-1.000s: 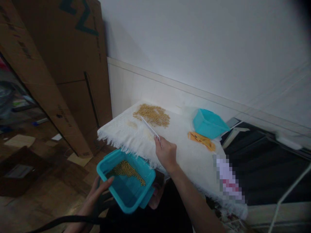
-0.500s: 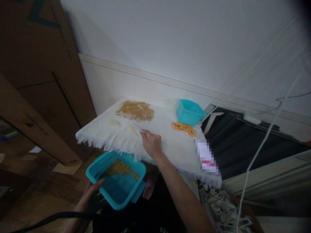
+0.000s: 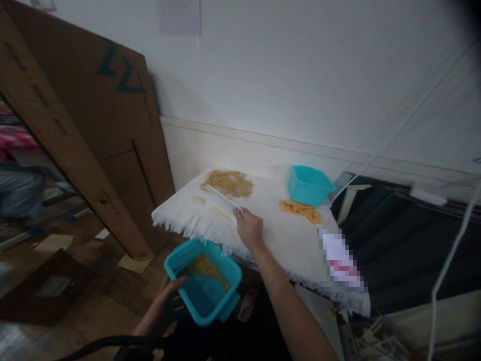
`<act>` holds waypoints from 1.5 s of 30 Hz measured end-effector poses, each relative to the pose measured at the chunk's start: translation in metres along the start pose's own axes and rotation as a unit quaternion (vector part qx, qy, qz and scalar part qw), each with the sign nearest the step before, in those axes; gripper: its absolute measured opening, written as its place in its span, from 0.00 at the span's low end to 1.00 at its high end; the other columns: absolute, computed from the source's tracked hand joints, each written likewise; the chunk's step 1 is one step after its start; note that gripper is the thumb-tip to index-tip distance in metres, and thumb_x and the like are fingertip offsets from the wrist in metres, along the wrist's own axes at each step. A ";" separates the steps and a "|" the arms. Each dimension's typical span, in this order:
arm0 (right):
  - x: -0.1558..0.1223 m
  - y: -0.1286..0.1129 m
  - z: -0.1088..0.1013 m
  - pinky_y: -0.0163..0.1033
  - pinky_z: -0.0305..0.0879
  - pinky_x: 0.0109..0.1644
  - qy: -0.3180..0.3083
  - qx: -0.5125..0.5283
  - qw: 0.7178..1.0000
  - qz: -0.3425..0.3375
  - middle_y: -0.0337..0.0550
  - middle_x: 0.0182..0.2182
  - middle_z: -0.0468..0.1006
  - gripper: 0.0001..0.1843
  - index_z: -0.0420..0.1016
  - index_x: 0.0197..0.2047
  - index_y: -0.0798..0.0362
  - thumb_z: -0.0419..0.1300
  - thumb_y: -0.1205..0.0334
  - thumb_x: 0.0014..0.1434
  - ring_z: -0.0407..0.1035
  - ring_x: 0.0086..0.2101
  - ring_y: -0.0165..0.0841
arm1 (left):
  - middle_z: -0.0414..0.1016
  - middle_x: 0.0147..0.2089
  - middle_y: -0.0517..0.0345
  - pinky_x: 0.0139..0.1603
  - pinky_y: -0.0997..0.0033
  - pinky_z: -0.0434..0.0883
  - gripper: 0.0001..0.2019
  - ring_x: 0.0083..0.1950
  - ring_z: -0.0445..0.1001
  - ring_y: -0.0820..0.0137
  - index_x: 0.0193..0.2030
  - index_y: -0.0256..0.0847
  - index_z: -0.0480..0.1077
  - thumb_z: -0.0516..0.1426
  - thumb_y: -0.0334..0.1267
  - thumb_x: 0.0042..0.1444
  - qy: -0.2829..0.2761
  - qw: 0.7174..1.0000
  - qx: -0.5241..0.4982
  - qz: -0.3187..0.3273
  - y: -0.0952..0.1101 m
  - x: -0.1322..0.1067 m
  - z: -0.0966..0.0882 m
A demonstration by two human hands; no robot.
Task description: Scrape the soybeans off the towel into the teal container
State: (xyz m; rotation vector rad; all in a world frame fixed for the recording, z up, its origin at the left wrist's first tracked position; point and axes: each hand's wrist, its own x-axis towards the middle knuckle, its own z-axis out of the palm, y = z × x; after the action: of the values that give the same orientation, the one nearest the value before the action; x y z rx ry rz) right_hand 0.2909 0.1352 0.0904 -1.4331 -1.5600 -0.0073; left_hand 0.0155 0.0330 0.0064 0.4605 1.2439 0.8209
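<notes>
Our right hand [image 3: 250, 229] pinches a white strip [image 3: 224, 200] on the cloth [image 3: 285, 240]. The strip's long axis runs from the fingers toward 10 o'clock, and its tip points at the beans [image 3: 227, 182]. At 7 o'clock, below the cloth's edge, our left hand [image 3: 165, 297] grips the tub [image 3: 205, 303].

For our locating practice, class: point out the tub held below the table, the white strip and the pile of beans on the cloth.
held tub [image 3: 203, 302], head view, its bare inner floor
white strip [image 3: 224, 200], head view, middle of its length
bean pile [image 3: 227, 183], head view, centre of the heap
</notes>
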 end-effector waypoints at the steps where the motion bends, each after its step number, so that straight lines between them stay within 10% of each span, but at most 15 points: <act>1: 0.000 -0.001 -0.003 0.35 0.70 0.37 0.019 0.004 1.000 0.022 0.49 0.31 0.86 0.15 0.82 0.40 0.54 0.57 0.55 0.67 0.80 0.31 0.37 | 0.79 0.57 0.42 0.48 0.51 0.79 0.47 0.51 0.84 0.47 0.75 0.56 0.50 0.68 0.53 0.52 0.012 1.000 0.005 -0.004 0.001 -0.003 0.002; 8: -0.030 -0.008 -0.050 0.40 0.72 0.40 0.173 0.061 0.958 0.220 0.49 0.36 0.86 0.33 0.68 0.63 0.56 0.61 0.49 0.58 0.81 0.35 0.41 | 0.80 0.59 0.45 0.49 0.51 0.78 0.47 0.53 0.83 0.47 0.72 0.58 0.57 0.70 0.57 0.47 0.012 1.000 -0.011 0.008 0.002 -0.018 0.010; 12: -0.040 -0.008 -0.076 0.46 0.73 0.44 0.145 -0.012 0.947 0.287 0.52 0.36 0.85 0.30 0.71 0.55 0.54 0.64 0.48 0.52 0.81 0.40 0.46 | 0.81 0.58 0.45 0.50 0.50 0.78 0.48 0.53 0.83 0.47 0.72 0.57 0.58 0.71 0.58 0.45 0.000 1.000 -0.004 0.011 0.003 -0.023 0.008; 17: -0.037 -0.011 -0.087 0.44 0.74 0.26 0.032 0.084 0.937 0.338 0.45 0.32 0.83 0.38 0.66 0.62 0.53 0.66 0.47 0.50 0.77 0.22 0.42 | 0.79 0.60 0.43 0.52 0.49 0.79 0.48 0.54 0.83 0.47 0.74 0.56 0.52 0.69 0.57 0.51 -0.022 1.000 0.003 0.021 0.009 -0.030 0.008; 24: -0.050 -0.029 -0.071 0.43 0.72 0.17 -0.010 0.235 0.890 0.390 0.41 0.29 0.82 0.59 0.48 0.77 0.57 0.68 0.48 0.47 0.73 0.16 0.40 | 0.79 0.61 0.44 0.51 0.49 0.79 0.49 0.53 0.83 0.47 0.74 0.59 0.53 0.70 0.57 0.49 -0.020 1.000 0.000 0.012 0.010 -0.026 0.002; 36: -0.054 -0.055 -0.024 0.41 0.73 0.19 0.004 0.266 0.891 0.368 0.43 0.32 0.83 0.51 0.52 0.76 0.56 0.65 0.51 0.55 0.74 0.18 0.38 | 0.78 0.60 0.44 0.48 0.51 0.79 0.47 0.48 0.84 0.51 0.75 0.58 0.51 0.68 0.53 0.53 0.007 1.000 -0.017 0.004 0.016 -0.023 -0.006; 45: -0.034 -0.061 0.021 0.38 0.76 0.24 -0.041 0.190 0.949 0.249 0.42 0.32 0.84 0.38 0.55 0.74 0.53 0.55 0.60 0.61 0.78 0.22 0.37 | 0.78 0.62 0.41 0.51 0.44 0.79 0.54 0.54 0.83 0.43 0.77 0.60 0.48 0.71 0.57 0.47 -0.002 0.999 -0.034 0.018 0.017 -0.026 -0.009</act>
State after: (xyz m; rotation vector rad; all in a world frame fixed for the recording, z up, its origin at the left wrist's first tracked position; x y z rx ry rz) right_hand 0.2256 0.1037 0.0928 -1.4828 -1.1424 0.6275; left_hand -0.0005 0.0237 0.0327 0.4302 1.2022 0.8906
